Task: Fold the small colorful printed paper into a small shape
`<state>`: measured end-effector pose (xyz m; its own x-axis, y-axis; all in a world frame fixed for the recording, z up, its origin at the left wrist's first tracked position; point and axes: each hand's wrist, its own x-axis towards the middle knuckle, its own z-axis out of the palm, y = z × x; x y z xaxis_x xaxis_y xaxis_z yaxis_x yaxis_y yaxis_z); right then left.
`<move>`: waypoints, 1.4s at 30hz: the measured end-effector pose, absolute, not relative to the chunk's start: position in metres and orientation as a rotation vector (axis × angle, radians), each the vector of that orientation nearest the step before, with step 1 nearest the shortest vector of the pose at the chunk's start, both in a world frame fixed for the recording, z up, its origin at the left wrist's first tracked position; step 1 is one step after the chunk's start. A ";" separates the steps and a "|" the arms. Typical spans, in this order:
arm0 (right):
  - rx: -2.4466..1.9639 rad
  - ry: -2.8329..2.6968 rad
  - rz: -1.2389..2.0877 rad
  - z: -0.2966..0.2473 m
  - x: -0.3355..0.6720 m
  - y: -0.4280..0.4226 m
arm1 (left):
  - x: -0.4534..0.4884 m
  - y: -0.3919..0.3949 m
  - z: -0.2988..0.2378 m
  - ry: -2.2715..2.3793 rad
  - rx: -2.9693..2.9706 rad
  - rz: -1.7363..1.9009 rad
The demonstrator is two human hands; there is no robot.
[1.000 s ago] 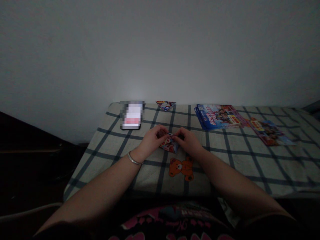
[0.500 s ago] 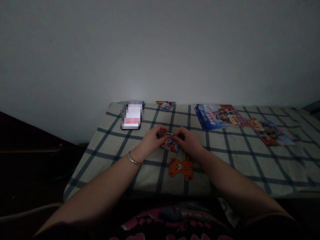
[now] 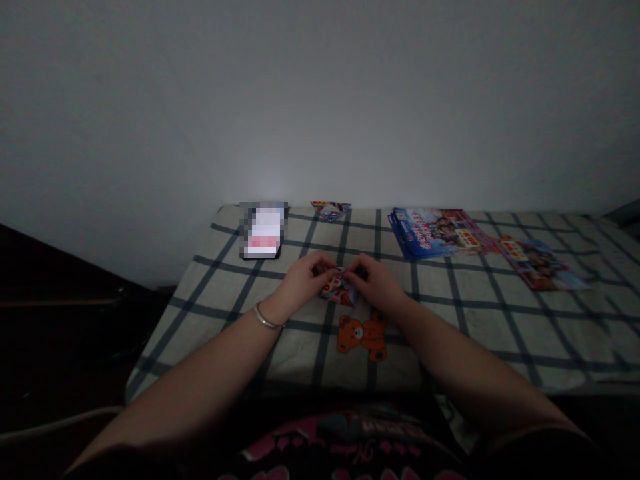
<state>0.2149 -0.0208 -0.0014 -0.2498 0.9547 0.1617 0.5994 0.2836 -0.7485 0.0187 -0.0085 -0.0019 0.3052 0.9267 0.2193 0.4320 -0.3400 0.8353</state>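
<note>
A small folded piece of colourful printed paper (image 3: 339, 289) lies in the middle of the checked tablecloth (image 3: 475, 320). My left hand (image 3: 300, 283), with a silver bangle on its wrist, pinches the paper's left upper edge. My right hand (image 3: 376, 283) pinches its right upper edge. Both hands have their fingers curled closed on the paper, and the fingertips nearly meet above it. Part of the paper is hidden under the fingers.
A lit phone (image 3: 263, 230) lies at the back left. A finished folded paper shape (image 3: 331, 209) sits by the wall. Colourful printed sheets (image 3: 435, 232) and another leaflet (image 3: 537, 264) lie at the back right. An orange bear print (image 3: 363, 335) marks the cloth near me.
The folded paper has shrunk slightly under my fingers as they pressed it; both hands stay in nearly the same place.
</note>
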 end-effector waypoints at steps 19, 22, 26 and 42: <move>-1.337 -1.900 0.800 -0.011 0.215 -0.018 | 0.020 -0.009 0.000 1.230 1.893 0.917; -1.352 -1.913 0.780 -0.008 0.215 -0.019 | 0.021 -0.010 0.000 1.237 1.881 0.919; -1.363 -1.911 0.809 -0.007 0.214 -0.019 | 0.021 -0.009 0.000 1.265 1.869 0.919; -1.366 -1.973 0.842 -0.006 0.214 -0.022 | 0.019 -0.010 0.002 1.181 1.901 0.949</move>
<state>0.2144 -0.0215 -0.0055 -0.2992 0.9475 0.1124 0.5747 0.2730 -0.7715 0.0193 -0.0103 0.0020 0.3171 0.9225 0.2199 0.4133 -0.3431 0.8435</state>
